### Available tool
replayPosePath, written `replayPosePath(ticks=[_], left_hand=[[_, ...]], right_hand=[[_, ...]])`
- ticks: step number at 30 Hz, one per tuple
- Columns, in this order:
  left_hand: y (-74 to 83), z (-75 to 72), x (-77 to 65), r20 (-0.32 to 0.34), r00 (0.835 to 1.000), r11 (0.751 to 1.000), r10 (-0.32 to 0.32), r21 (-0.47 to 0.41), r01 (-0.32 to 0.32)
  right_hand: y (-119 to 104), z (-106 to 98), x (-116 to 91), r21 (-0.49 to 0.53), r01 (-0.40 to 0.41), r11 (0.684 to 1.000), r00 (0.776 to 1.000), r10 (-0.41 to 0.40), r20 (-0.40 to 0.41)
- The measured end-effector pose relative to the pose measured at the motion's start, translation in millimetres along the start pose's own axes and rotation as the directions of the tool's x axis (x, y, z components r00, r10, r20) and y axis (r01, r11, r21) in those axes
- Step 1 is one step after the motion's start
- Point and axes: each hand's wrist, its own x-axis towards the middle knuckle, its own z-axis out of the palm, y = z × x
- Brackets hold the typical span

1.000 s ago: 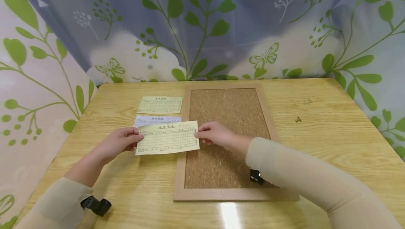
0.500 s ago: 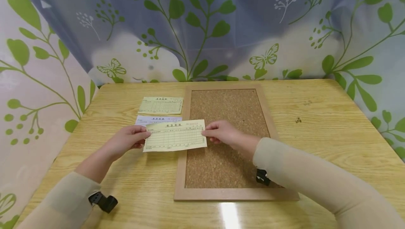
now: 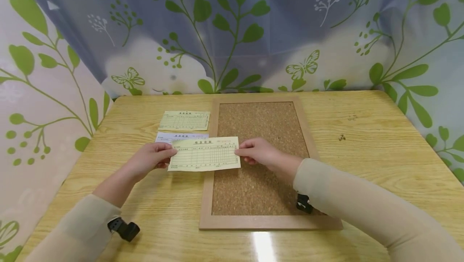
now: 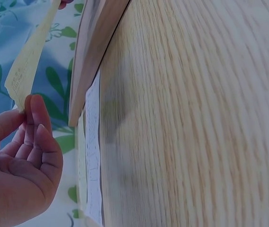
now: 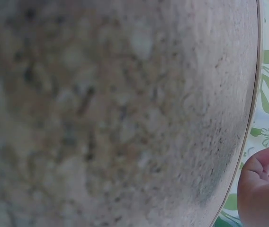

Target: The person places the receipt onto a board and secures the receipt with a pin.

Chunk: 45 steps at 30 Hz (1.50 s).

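A pale yellow receipt slip [image 3: 204,155] printed with a table is stretched between both hands, raised above the table and overlapping the cork board's left edge in the head view. My left hand [image 3: 150,159] pinches its left end between thumb and fingers; the left wrist view shows this left hand [image 4: 25,161] gripping a corner of the slip [image 4: 28,66] in the air. My right hand [image 3: 262,153] pinches the right end, over the cork board [image 3: 261,133]. In the right wrist view, only part of the right hand [image 5: 264,179] shows, at the right edge, past blurred cork [image 5: 125,113].
Another yellow slip [image 3: 184,120] lies on the wooden table [image 3: 380,153] left of the board. Just in front of it is a white slip [image 3: 163,136], partly covered by the held one. The board's raised wooden frame [image 3: 268,222] borders the cork. A patterned curtain [image 3: 253,32] hangs behind.
Both hands have moved a little to the right with the yellow receipt slip stretched between them. The other slips and the cork board have stayed in place.
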Motion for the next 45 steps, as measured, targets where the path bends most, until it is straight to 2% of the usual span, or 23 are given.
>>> replayPosePath(ticks=[14,28,39,45], left_hand=[[4.6,8.4,4.6,0.009,1.000,1.000,0.012,-0.008,-0.012],[13.0,17.3,7.9,0.020,1.000,1.000,0.023,-0.007,-0.023],[16.3,21.4,11.2,0.047,0.998,0.999,0.029,-0.034,-0.027],[19.5,25.6,13.0,0.075,0.995,0.997,0.060,-0.043,-0.056]], right_hand=[[6.4,-8.0,-2.1,-0.008,-0.011,1.000,1.000,0.011,-0.024],[10.6,-19.2,-8.2,-0.032,0.000,0.999,1.000,0.000,-0.015],[12.0,-26.4,-11.3,-0.021,0.013,1.000,1.000,-0.013,-0.002],[14.5,-30.8,-12.9,-0.029,0.003,1.000,1.000,-0.004,-0.027]])
